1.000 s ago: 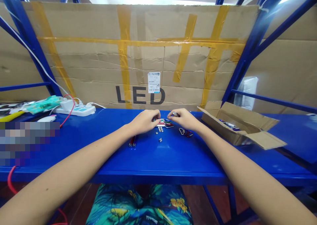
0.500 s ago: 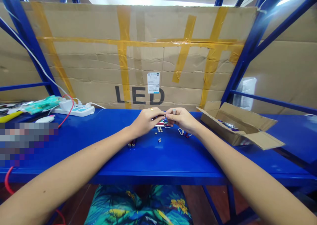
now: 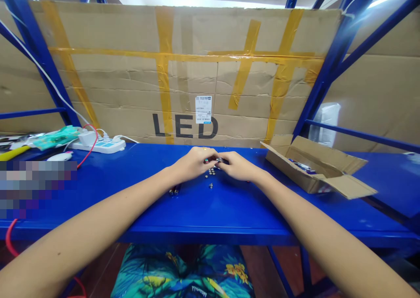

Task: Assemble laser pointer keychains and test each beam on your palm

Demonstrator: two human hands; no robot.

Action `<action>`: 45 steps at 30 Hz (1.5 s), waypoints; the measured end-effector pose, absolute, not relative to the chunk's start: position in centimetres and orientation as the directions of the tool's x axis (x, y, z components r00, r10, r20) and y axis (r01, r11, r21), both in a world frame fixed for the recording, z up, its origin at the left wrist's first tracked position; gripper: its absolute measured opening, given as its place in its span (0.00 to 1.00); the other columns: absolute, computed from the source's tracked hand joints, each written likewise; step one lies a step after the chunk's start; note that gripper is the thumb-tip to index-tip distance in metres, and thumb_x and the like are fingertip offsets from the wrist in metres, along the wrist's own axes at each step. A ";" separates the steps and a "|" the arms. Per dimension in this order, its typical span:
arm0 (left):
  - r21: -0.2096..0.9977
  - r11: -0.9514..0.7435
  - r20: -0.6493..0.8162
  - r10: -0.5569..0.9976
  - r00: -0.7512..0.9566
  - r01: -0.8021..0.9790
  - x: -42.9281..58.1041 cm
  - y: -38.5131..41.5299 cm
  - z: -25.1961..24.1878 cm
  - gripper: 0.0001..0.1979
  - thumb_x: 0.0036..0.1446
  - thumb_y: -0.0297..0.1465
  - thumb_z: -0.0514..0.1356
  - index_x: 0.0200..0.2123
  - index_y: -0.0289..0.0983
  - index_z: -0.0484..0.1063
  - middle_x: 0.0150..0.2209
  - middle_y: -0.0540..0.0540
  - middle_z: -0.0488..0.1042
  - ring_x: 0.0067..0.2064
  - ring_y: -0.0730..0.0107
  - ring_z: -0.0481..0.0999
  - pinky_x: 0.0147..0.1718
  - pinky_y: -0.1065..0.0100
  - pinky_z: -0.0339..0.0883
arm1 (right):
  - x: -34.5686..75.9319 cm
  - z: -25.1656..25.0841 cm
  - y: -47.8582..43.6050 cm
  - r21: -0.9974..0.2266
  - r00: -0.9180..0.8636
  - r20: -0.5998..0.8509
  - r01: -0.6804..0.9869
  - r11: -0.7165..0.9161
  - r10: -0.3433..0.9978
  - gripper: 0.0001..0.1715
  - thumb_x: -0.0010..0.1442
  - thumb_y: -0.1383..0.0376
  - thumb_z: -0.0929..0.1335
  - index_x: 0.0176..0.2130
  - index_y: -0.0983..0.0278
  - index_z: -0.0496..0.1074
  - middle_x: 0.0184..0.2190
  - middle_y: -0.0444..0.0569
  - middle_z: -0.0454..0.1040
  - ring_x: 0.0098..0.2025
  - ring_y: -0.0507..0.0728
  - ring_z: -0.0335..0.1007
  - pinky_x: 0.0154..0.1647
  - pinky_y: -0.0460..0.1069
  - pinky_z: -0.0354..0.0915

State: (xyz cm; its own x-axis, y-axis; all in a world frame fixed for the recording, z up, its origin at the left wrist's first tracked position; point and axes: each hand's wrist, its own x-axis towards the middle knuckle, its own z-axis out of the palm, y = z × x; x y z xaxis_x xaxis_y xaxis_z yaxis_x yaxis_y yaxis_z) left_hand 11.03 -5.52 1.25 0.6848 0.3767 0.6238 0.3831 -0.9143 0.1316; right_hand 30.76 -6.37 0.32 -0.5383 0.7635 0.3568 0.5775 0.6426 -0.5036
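My left hand (image 3: 196, 162) and my right hand (image 3: 239, 166) meet at the middle of the blue table, fingers bent and fingertips together. Between them is a small dark, partly shiny piece (image 3: 218, 160); most of it is covered by the fingers, so its kind cannot be made out. Just below the fingertips lie several small round metal pieces (image 3: 211, 171), with a single metal piece (image 3: 211, 186) nearer to me. Beside my left wrist lie two dark, slim items with shiny ends (image 3: 173, 192), partly hidden by the forearm. Coloured items behind the hands are mostly covered.
An open cardboard box (image 3: 295, 171) with shiny blue items inside stands at the right. On the left are a white power strip (image 3: 110, 145), cables and a green plastic packet (image 3: 57, 137). A large taped cardboard sheet (image 3: 131, 83) closes off the back between blue posts.
Both hands have come slightly down and towards me, and my right hand has turned. It now covers the looped items that showed beside it. The loose metal pieces lie where they were.
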 end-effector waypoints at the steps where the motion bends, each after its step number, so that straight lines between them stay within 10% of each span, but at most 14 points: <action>1: 0.127 -0.915 0.618 0.375 0.691 0.383 11.1 -5.5 1.3 0.07 0.60 0.27 0.57 0.40 0.36 0.74 0.35 0.46 0.79 0.35 0.72 0.77 0.35 0.69 0.68 | 30.7 0.3 -6.4 -0.502 -0.542 0.353 0.578 0.643 0.763 0.08 0.59 0.66 0.64 0.33 0.65 0.73 0.30 0.47 0.75 0.32 0.55 0.64 0.36 0.49 0.60; 16: 0.136 -0.892 0.591 0.422 0.687 0.431 11.1 -5.6 1.3 0.06 0.59 0.28 0.58 0.39 0.36 0.74 0.35 0.46 0.78 0.35 0.70 0.75 0.35 0.68 0.67 | 31.2 0.4 -5.6 -0.570 -0.559 0.385 0.482 0.665 0.734 0.09 0.57 0.64 0.67 0.34 0.65 0.76 0.34 0.48 0.76 0.38 0.57 0.68 0.43 0.51 0.63; 33: -0.050 -0.814 0.175 0.564 0.807 0.579 10.1 -5.8 1.5 0.04 0.53 0.31 0.60 0.31 0.40 0.76 0.28 0.46 0.76 0.28 0.66 0.71 0.26 0.67 0.54 | 32.0 1.1 -5.8 -0.866 -0.473 0.359 0.153 0.476 0.805 0.16 0.62 0.56 0.63 0.41 0.65 0.72 0.29 0.47 0.72 0.33 0.55 0.69 0.36 0.51 0.65; 45: 0.001 -0.781 0.075 0.623 0.779 0.624 10.3 -6.1 2.2 0.06 0.53 0.29 0.59 0.31 0.37 0.76 0.29 0.46 0.77 0.29 0.68 0.72 0.26 0.69 0.57 | 31.7 0.9 -6.1 -0.517 -0.556 0.408 0.512 0.685 0.724 0.12 0.62 0.60 0.66 0.41 0.62 0.76 0.40 0.48 0.77 0.43 0.57 0.71 0.47 0.52 0.63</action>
State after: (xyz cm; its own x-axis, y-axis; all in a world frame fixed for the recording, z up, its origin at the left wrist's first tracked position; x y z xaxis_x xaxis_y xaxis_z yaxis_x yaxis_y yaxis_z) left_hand 10.27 -6.11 2.22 0.7789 0.6227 0.0751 0.6244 -0.7811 0.0009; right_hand 31.72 -6.11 0.92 -0.5564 0.7239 0.4080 0.5124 0.6854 -0.5174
